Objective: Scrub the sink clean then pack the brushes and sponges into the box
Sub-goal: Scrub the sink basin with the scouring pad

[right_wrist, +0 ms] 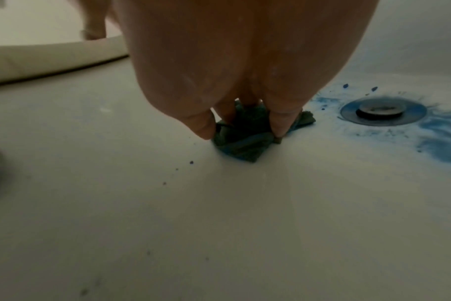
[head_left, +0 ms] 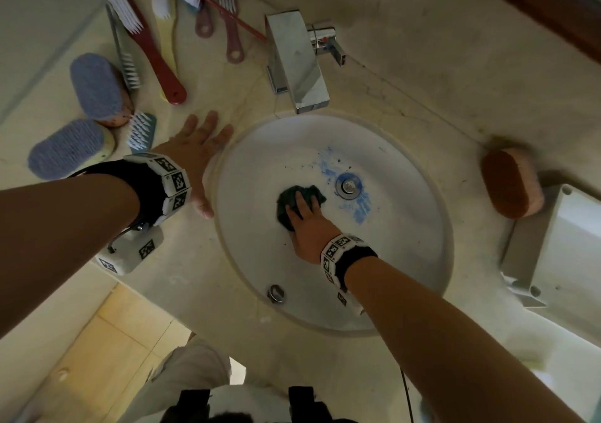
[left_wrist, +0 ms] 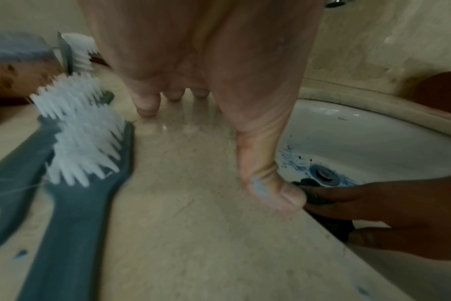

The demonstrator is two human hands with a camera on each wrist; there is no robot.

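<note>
The round white sink has blue stains smeared around its drain. My right hand is down in the basin, left of the drain, and grips a crumpled dark green scouring pad against the bottom. In the right wrist view the right hand pinches the pad between thumb and fingers, with the blue stains to its right. My left hand lies flat and open on the counter at the sink's left rim; in the left wrist view the left hand holds nothing.
Several brushes lie on the counter at the back left, and a teal brush lies beside my left hand. Two blue-topped sponges sit far left. An orange sponge and a white box are right of the sink. The tap stands behind.
</note>
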